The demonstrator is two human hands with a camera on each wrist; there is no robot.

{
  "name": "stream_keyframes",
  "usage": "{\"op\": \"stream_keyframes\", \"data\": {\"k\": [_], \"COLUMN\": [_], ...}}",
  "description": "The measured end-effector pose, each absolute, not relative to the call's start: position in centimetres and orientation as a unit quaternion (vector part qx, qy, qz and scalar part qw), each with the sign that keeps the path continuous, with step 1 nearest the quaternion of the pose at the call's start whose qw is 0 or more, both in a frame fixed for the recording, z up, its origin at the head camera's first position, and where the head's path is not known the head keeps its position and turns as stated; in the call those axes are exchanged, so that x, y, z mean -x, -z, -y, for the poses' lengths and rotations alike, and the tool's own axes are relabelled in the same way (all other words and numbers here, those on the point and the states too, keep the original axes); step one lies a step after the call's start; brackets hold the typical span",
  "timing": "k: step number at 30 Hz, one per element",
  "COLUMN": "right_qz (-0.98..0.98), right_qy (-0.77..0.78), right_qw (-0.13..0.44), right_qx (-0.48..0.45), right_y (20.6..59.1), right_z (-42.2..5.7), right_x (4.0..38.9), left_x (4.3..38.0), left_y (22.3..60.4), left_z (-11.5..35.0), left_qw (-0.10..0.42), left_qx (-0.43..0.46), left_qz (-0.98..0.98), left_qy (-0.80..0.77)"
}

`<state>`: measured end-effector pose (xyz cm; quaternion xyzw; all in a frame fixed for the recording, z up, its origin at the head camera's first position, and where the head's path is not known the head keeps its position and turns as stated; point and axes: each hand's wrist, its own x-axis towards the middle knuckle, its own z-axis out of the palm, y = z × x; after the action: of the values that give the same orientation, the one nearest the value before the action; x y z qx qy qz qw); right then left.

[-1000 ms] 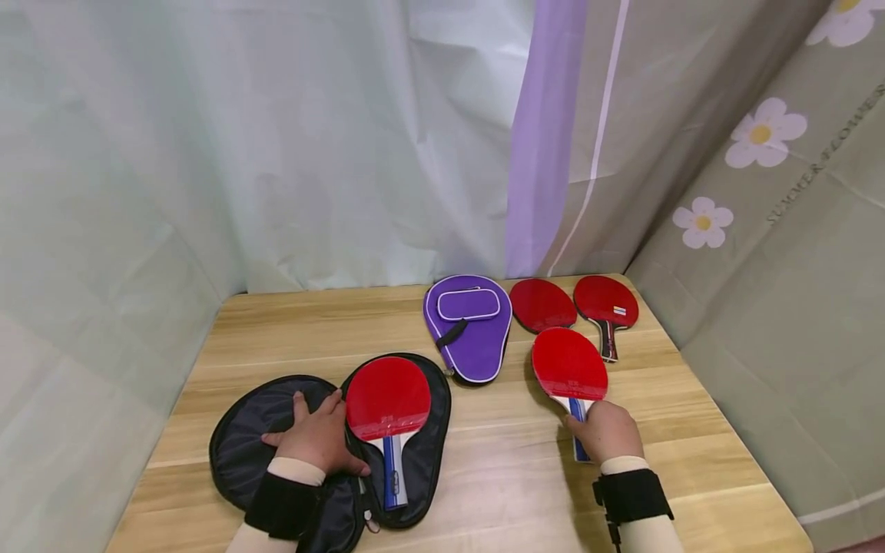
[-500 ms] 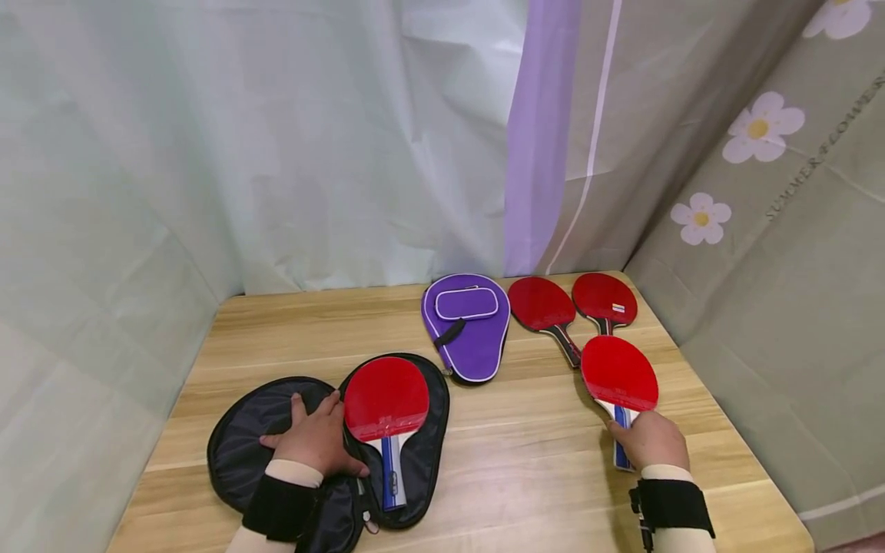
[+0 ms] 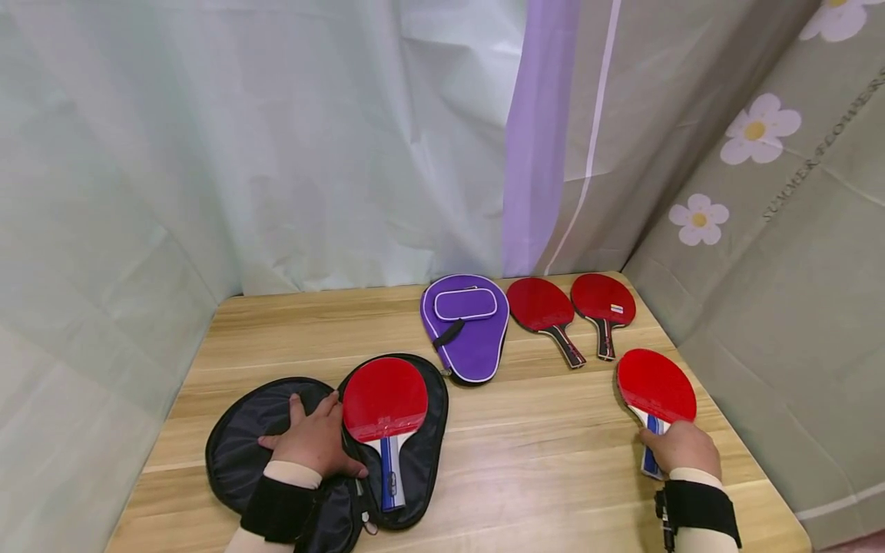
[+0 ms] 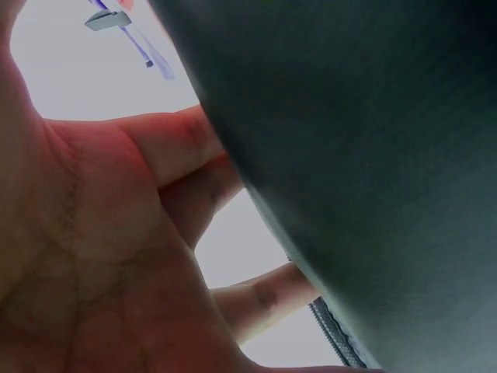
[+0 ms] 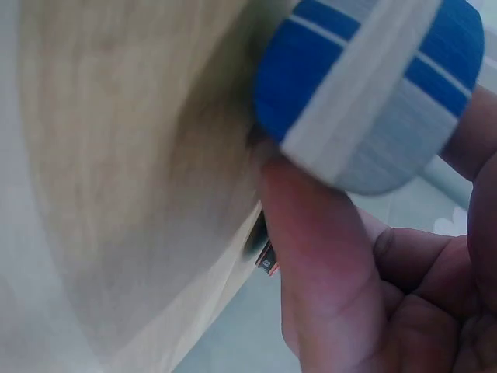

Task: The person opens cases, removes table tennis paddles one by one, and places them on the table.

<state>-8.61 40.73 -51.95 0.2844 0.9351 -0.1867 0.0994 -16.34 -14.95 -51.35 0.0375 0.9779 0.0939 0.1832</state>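
My right hand (image 3: 687, 449) grips the blue-and-white handle of a red table tennis paddle (image 3: 656, 384) at the table's right side. The right wrist view shows the handle's butt end (image 5: 365, 93) between thumb and fingers, close to the wood. My left hand (image 3: 313, 442) rests, fingers spread, on the black flap (image 3: 238, 438) of an unfolded paddle case; dark fabric (image 4: 334, 155) covers its fingertips in the left wrist view. A second red paddle (image 3: 385, 399) with a blue-and-white handle lies in the case's other half (image 3: 432, 453), beside that hand.
A purple paddle case (image 3: 477, 346) with a small pocket lies at the back middle. Right of it are two red paddles with dark handles, one nearer the case (image 3: 541, 303) and one nearer the corner (image 3: 603, 299). Curtains (image 3: 346, 153) enclose the wooden table (image 3: 525, 461).
My right hand has carried its paddle rightward and slightly nearer, away from the two dark-handled paddles, whose handles are now uncovered. The left hand stays on the flap.
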Motion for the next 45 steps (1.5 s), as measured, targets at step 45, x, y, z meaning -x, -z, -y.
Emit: {"op": "stream_keyframes", "data": {"k": [45], "right_qz": [-0.946], "right_qy": [0.146], "right_qw": [0.078], "right_qx": [-0.279], "right_y": [52.3], "right_z": [-42.3], "right_x": [10.7], "left_x": [16.4], "left_y": [51.5], "left_z": [14.9], "left_qw": [0.179], "left_qx": [-0.035], "left_qz": [-0.978], "left_qy": [-0.1]}}
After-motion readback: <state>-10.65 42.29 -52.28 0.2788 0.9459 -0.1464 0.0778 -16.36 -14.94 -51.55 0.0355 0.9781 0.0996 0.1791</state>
